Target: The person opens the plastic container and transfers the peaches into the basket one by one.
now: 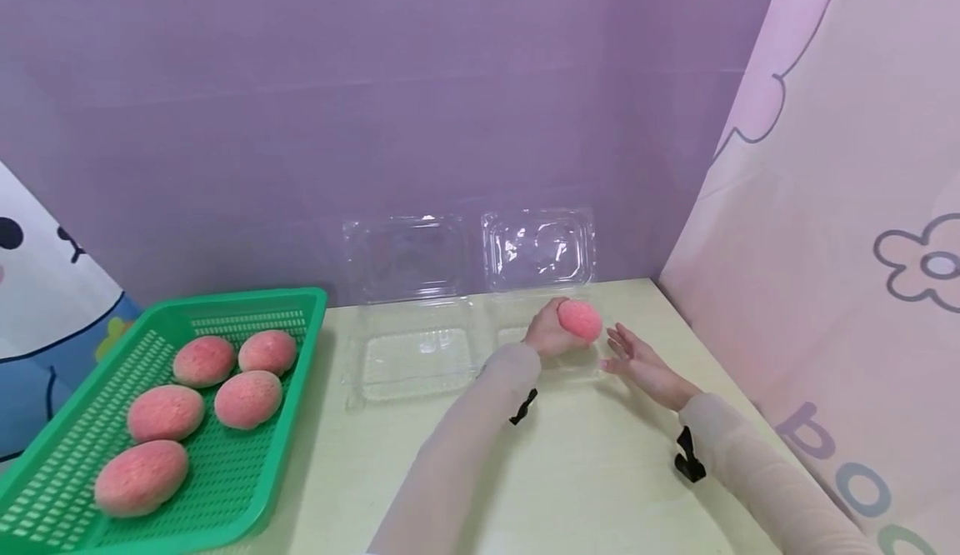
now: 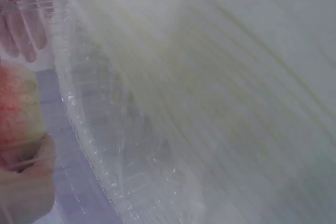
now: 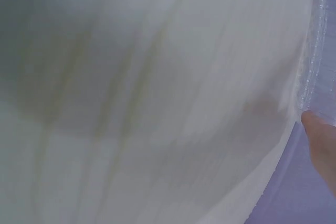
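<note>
My left hand (image 1: pixel 549 332) grips a pinkish-red peach (image 1: pixel 581 322) over the base of the right-hand clear plastic box (image 1: pixel 538 248), whose lid stands raised at the back. In the left wrist view the peach (image 2: pixel 18 111) shows red fading to yellow, seen through clear plastic. Just right of it, my right hand (image 1: pixel 647 365) is held with fingers extended and holds nothing. The right wrist view catches only a finger (image 3: pixel 321 142), right at the box's edge. Left of this box stands a second clear box (image 1: pixel 411 259), its lid also up.
A green plastic basket (image 1: pixel 279 455) with several peaches (image 1: pixel 165 412) stands on the left of the pale wooden table (image 1: pixel 570 480). Behind the table hangs a purple cloth (image 1: pixel 337 122). A pink printed cloth (image 1: pixel 825 288) borders the right side.
</note>
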Action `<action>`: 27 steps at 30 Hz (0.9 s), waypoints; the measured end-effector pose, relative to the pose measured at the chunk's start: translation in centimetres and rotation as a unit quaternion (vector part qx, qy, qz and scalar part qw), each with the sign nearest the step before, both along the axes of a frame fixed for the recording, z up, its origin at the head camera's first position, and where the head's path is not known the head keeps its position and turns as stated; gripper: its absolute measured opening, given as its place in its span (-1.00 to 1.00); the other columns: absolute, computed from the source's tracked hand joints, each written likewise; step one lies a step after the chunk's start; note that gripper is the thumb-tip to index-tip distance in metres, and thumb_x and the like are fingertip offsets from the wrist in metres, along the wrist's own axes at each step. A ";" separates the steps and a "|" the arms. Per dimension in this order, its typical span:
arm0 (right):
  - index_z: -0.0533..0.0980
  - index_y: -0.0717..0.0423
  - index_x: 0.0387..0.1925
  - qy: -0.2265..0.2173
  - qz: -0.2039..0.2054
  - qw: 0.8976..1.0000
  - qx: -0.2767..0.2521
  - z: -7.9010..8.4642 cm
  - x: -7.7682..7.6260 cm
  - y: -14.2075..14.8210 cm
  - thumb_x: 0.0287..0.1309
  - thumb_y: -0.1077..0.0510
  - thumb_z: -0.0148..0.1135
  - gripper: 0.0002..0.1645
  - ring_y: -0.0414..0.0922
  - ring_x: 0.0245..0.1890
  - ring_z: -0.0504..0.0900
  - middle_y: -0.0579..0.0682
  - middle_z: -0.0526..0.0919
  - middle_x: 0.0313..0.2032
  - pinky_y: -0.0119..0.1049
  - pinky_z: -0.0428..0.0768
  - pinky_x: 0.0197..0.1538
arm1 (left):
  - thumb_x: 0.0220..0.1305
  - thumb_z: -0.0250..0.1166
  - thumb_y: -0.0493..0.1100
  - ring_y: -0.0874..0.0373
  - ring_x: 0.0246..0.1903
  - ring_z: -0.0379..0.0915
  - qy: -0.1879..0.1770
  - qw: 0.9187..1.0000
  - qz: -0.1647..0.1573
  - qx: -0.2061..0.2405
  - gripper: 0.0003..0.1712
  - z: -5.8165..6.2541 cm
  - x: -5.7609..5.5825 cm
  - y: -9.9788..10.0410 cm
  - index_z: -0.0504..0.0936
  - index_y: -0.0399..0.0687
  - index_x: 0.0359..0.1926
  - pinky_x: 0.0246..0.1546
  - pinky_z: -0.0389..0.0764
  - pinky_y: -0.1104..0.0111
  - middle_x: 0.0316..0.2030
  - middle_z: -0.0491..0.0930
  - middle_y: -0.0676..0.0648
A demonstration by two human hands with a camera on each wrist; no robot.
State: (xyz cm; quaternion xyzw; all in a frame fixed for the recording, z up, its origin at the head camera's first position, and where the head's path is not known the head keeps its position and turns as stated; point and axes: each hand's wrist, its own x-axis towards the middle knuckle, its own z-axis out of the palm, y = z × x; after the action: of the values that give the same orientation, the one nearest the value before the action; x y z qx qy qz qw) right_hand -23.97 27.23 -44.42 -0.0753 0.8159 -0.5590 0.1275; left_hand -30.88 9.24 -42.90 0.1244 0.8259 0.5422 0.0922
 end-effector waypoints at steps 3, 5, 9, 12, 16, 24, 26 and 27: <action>-0.47 0.19 0.38 0.003 0.005 1.000 0.008 0.0 0.1 0.2 0.23 0.09 0.05 0.05 0.21 0.39 -0.21 0.19 -0.28 0.42 0.20 -0.05 0.31 | -0.31 0.53 -0.31 0.04 0.08 0.41 0.005 1.000 -0.002 -0.006 0.00 0.4 0.3 -0.4 0.28 0.02 0.25 0.13 0.42 0.15 0.10 0.46 -0.05; -0.46 0.17 0.38 0.004 0.005 1.000 0.013 0.0 0.1 0.2 0.23 0.06 0.05 0.05 0.20 0.39 -0.21 0.17 -0.28 0.42 0.20 -0.04 0.31 | -0.31 0.53 -0.30 0.04 0.08 0.41 0.006 1.000 -0.002 -0.010 0.00 0.6 0.5 -0.6 0.28 0.02 0.25 0.12 0.42 0.16 0.10 0.47 -0.05; -0.46 0.15 0.39 0.002 0.002 1.000 0.014 0.0 0.1 0.2 0.23 0.06 0.06 0.05 0.19 0.40 -0.21 0.15 -0.27 0.43 0.21 -0.05 0.31 | -0.32 0.53 -0.31 0.05 0.08 0.41 0.002 1.000 -0.003 -0.009 0.00 1.1 0.7 -1.0 0.28 0.02 0.24 0.12 0.43 0.17 0.10 0.47 -0.04; -0.47 0.17 0.38 0.002 0.001 1.000 0.008 0.0 0.0 0.1 0.23 0.07 0.06 0.06 0.20 0.39 -0.21 0.17 -0.27 0.42 0.19 -0.06 0.32 | -0.34 0.53 -0.33 0.06 0.06 0.43 0.000 1.000 -0.004 0.003 -0.02 1.4 0.7 -1.3 0.30 0.00 0.22 0.10 0.45 0.20 0.08 0.48 -0.05; -0.47 0.18 0.38 0.001 0.001 1.000 0.005 0.0 0.0 0.0 0.22 0.08 0.07 0.06 0.20 0.39 -0.22 0.18 -0.28 0.42 0.18 -0.07 0.33 | -0.36 0.53 -0.32 0.06 0.04 0.45 0.001 1.000 -0.004 0.013 -0.03 1.7 0.9 -1.5 0.32 -0.03 0.20 0.09 0.47 0.21 0.06 0.48 -0.06; -0.48 0.19 0.38 0.000 0.005 1.000 0.000 0.0 -0.1 0.0 0.21 0.07 0.09 0.09 0.22 0.39 -0.22 0.20 -0.28 0.42 0.19 -0.05 0.32 | -0.35 0.54 -0.29 0.04 0.07 0.42 -0.014 1.000 -0.002 0.011 0.00 2.4 2.0 -2.1 0.29 0.01 0.23 0.10 0.44 0.14 0.09 0.46 -0.05; -0.49 0.19 0.37 0.000 0.008 1.000 -0.003 0.1 -0.1 0.0 0.21 0.06 0.09 0.09 0.23 0.39 -0.22 0.20 -0.29 0.42 0.20 -0.06 0.32 | -0.35 0.54 -0.29 0.04 0.06 0.43 -0.016 1.000 -0.001 0.014 0.00 2.7 2.4 -2.5 0.29 0.00 0.23 0.10 0.45 0.15 0.09 0.46 -0.04; -0.49 0.18 0.38 0.000 0.009 1.000 -0.003 0.0 -0.1 0.0 0.21 0.06 0.09 0.09 0.22 0.39 -0.22 0.20 -0.29 0.42 0.20 -0.06 0.32 | -0.34 0.54 -0.29 0.05 0.06 0.43 -0.016 1.000 -0.001 0.015 0.00 2.9 2.5 -2.6 0.29 0.00 0.23 0.10 0.45 0.16 0.09 0.46 -0.04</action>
State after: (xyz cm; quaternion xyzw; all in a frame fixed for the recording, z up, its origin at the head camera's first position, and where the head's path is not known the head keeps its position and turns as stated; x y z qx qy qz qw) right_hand -24.10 27.27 -44.38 -0.0829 0.8136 -0.5600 0.1323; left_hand -28.37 6.60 -40.05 0.1179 0.8160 0.5564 0.1037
